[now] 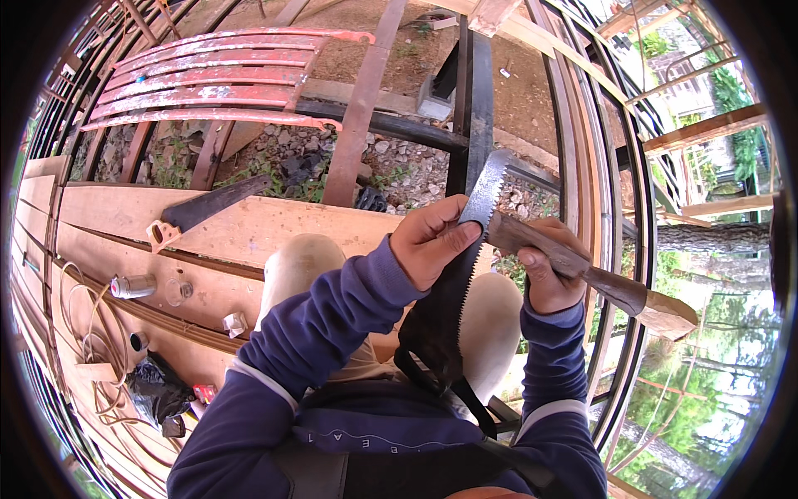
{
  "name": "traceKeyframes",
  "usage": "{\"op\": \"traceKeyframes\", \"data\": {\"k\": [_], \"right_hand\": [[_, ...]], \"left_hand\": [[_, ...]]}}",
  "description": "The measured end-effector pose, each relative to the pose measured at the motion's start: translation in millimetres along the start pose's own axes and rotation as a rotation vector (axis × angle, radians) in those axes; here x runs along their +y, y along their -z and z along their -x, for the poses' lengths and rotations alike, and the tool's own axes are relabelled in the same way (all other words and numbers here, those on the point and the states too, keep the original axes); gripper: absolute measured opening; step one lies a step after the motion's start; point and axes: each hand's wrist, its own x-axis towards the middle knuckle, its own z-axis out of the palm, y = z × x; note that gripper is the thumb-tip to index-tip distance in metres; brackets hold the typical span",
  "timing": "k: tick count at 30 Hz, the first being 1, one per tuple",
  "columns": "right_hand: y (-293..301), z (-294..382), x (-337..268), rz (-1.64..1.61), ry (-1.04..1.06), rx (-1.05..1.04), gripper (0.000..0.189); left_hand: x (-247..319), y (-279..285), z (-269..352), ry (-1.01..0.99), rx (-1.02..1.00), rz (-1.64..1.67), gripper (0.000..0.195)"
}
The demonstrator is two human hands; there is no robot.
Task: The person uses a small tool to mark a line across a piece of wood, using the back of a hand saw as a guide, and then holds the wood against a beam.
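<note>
A curved pruning saw blade (490, 186) with coarse teeth is pinched in my left hand (436, 242), thumb on its face near the lower end. My right hand (555, 265) grips a dark, roughly shaped piece of wood (614, 290) with a pale cut end at the lower right. The other end of this wood meets or nearly meets the toothed edge beside my left thumb; whether it touches cannot be told. Below my left hand, a dark blade with fine teeth (446, 305) lies over my lap, partly hidden by my left hand and sleeve.
A handsaw (215, 203) lies on the planks (324, 227) at the left. Near it are a metal can (133, 285), a clear cup (179, 291), coiled cane or tubing (93, 340) and a black plastic bag (156, 387). Red slats (212, 76) rest on beams above rubble.
</note>
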Motion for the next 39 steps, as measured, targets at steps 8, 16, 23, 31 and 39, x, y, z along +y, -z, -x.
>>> {"op": "traceKeyframes", "data": {"k": [8, 16, 23, 31, 39], "right_hand": [[-17.8, 6.5, 1.8, -0.395, -0.241, 0.135, 0.031], [-29.8, 9.0, 2.5, -0.410, -0.255, 0.158, 0.034], [-29.3, 10.3, 3.5, -0.342, -0.256, 0.196, 0.029], [-7.2, 12.0, -3.6, -0.108, -0.146, 0.132, 0.025], [0.6, 7.6, -7.1, -0.022, -0.066, 0.040, 0.027]], "left_hand": [[-5.3, -6.1, 2.3, -0.089, 0.048, -0.045, 0.030], [0.5, -6.4, 6.3, -0.088, 0.097, -0.109, 0.028], [-4.9, -2.7, -1.6, -0.122, 0.112, -0.048, 0.026], [-6.4, -2.9, -3.4, -0.061, 0.111, 0.106, 0.029], [-13.5, -7.6, -3.3, -0.008, 0.117, 0.289, 0.032]]}}
